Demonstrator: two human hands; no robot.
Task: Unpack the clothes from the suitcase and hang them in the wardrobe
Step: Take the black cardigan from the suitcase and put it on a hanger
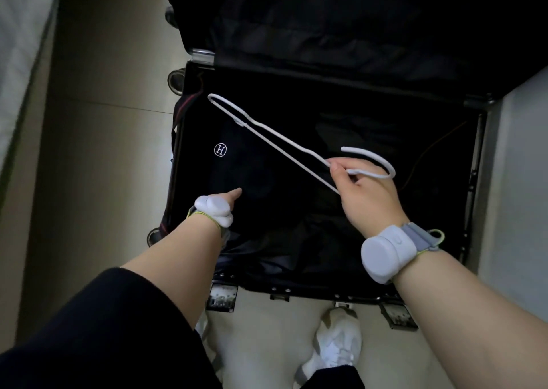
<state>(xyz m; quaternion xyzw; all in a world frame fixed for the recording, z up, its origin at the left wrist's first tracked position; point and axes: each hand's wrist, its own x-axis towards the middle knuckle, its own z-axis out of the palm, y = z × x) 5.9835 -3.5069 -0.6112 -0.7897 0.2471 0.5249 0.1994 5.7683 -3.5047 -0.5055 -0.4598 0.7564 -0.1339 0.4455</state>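
A black suitcase point(189, 71) lies open on the floor, its lid raised at the back. Inside lies a dark garment point(252, 163) with a small white round "H" logo. My right hand point(364, 192) pinches a white wire hanger point(275, 135) near its hook and holds it slanted above the garment. My left hand point(228, 195) reaches down onto the garment's left part; only the thumb and the edge of the hand show, the fingers are hidden in the dark cloth. Both wrists carry white bands.
Pale floor tiles point(103, 121) run along the suitcase's left side. A light-coloured surface point(17, 47) borders the far left, a grey one point(516, 166) the right. My white shoe point(335, 347) stands just in front of the suitcase's front edge with its latches.
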